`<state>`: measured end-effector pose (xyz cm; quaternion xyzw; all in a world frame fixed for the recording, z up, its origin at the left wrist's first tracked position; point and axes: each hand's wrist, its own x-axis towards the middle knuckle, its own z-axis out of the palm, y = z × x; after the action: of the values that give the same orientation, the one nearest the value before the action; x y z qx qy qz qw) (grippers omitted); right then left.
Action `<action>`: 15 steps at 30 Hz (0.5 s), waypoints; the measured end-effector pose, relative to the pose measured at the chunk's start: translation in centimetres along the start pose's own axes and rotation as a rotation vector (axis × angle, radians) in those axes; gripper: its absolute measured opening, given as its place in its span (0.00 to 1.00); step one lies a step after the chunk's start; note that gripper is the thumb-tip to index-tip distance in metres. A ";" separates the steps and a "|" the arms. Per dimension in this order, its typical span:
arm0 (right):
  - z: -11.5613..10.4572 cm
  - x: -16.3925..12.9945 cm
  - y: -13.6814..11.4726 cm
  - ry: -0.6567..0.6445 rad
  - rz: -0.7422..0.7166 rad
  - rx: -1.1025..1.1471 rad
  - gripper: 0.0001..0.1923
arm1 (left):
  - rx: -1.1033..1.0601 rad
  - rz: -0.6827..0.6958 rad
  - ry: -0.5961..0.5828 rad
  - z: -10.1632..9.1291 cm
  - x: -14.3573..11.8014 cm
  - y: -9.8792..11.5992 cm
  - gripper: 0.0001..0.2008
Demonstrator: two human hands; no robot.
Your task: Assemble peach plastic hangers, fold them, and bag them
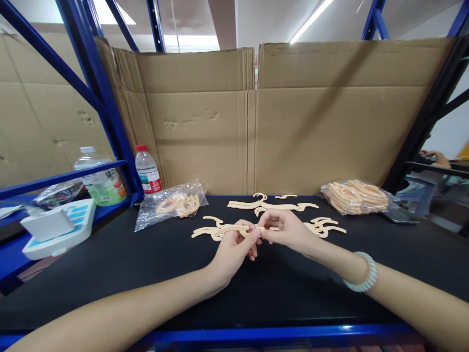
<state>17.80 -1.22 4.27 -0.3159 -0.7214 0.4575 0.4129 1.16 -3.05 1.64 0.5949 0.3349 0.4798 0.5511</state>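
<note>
Pale wood forms the curved piece (234,229) clamped in the grip of the left hand (229,252), in front of the cardboard wall (205,122); the right hand (291,232) pinches a small part (260,229) beside it. Loose pieces (242,205) lie nearer that wall.

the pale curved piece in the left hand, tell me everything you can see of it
The pale curved piece is a slim, cream-coloured strip that looks like thin wood. It lies nearly level, its free end pointing left, and its right part runs in among the fingers of the left hand, which holds it over the black tabletop. The right hand pinches a pale bit close by; fingers hide whether that belongs to the same piece.
</note>
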 end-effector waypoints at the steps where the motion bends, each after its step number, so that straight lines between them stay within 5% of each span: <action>1: -0.3 0.2 0.1 -0.047 0.016 -0.007 0.14 | 0.009 0.009 -0.006 0.0 0.0 0.2 0.17; 5: -3.5 2.1 1.2 -0.082 0.015 -0.214 0.15 | 0.005 -0.018 -0.033 -0.6 0.4 1.0 0.17; 9: -7.9 3.9 3.3 0.048 -0.068 -1.008 0.07 | 0.036 -0.038 -0.027 -2.0 0.6 1.9 0.16; 15: -10.3 4.0 6.4 0.020 -0.040 -1.240 0.06 | 0.114 -0.096 0.057 -4.9 0.7 1.8 0.16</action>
<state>25.58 8.73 2.05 -0.4876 -0.8548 -0.0575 0.1679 -3.48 -1.02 3.18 0.5947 0.4054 0.4499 0.5288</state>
